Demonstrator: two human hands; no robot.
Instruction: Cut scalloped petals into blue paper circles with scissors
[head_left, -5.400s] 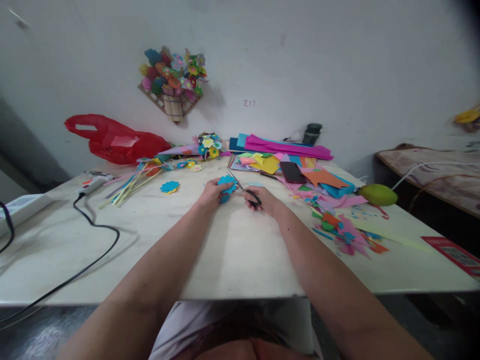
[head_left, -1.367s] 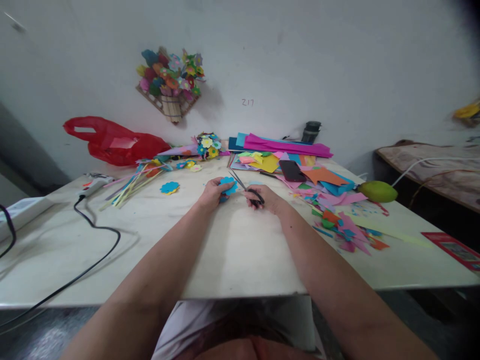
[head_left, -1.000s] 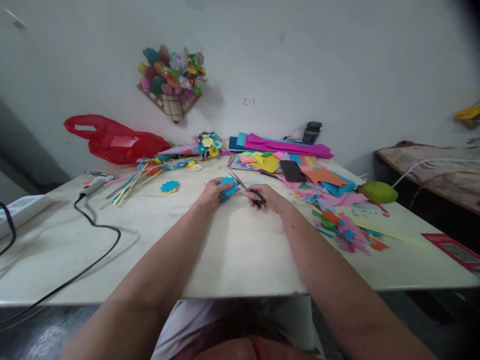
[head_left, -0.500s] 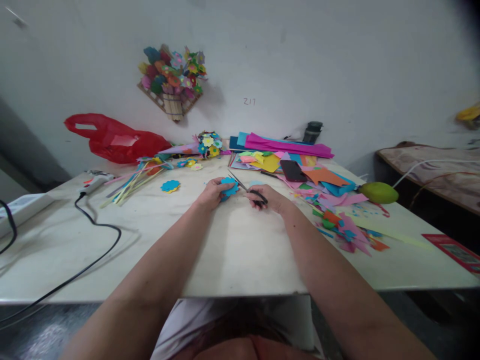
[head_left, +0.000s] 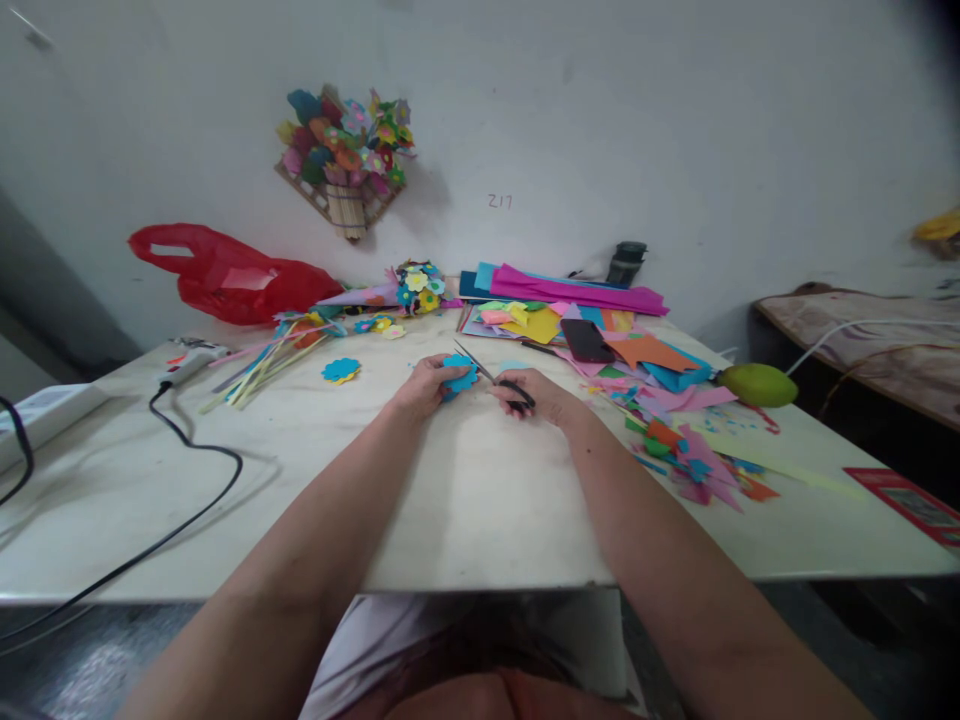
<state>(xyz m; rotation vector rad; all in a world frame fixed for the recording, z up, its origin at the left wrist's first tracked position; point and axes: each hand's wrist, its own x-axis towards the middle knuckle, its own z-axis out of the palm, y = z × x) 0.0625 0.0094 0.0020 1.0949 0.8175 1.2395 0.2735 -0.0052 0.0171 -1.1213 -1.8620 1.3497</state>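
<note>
My left hand [head_left: 427, 385] pinches a blue scalloped flower piece [head_left: 460, 376] above the middle of the table. Close on its right, my right hand [head_left: 536, 394] is closed round the black handles of a pair of scissors [head_left: 484, 371]. The blades point up and to the left, and lie at the right edge of the blue piece; whether they touch it I cannot tell. More flower pieces, blue over yellow [head_left: 341, 370], lie on the table left of my left hand.
Stacked coloured sheets [head_left: 577, 292], a phone [head_left: 586, 341] and scraps [head_left: 705, 460] are at the right, near a green object [head_left: 757, 385]. Paper strips [head_left: 259, 372], a glue gun [head_left: 193, 362] with a black cable and a red bag [head_left: 232, 280] are at the left.
</note>
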